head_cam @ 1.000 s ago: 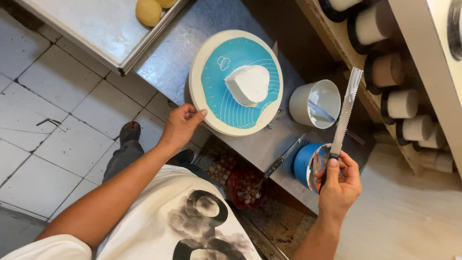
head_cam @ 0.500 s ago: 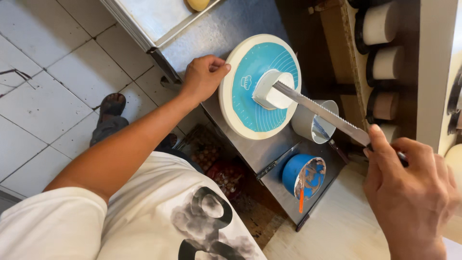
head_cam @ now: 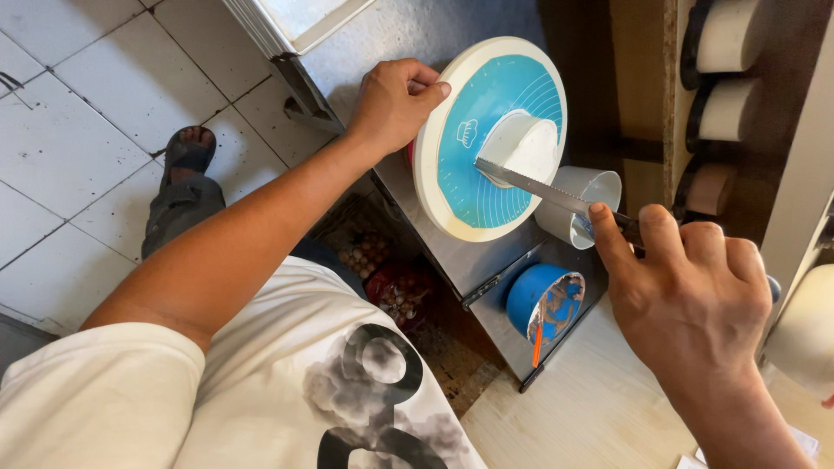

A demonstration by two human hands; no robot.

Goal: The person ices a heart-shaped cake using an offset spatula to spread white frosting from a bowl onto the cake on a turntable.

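Observation:
A round white turntable (head_cam: 432,165) with a blue mat carries a small white cake (head_cam: 524,144). My left hand (head_cam: 393,102) grips the turntable's near rim. My right hand (head_cam: 688,291) holds a long serrated knife (head_cam: 546,191) by its handle. The blade lies flat against the cake's side, its tip at the cake's lower edge.
A white cup (head_cam: 587,201) and a blue bowl (head_cam: 542,302) with an orange-handled tool stand on the steel counter (head_cam: 479,262) beside the turntable. Shelves at right hold round cake bases (head_cam: 728,39). A metal tray (head_cam: 295,22) lies at the top. My sandalled foot (head_cam: 184,152) rests on tiled floor.
The knife swung down from upright to lie level against the cake. My left hand stayed on the turntable rim. The view shifted closer and to the left.

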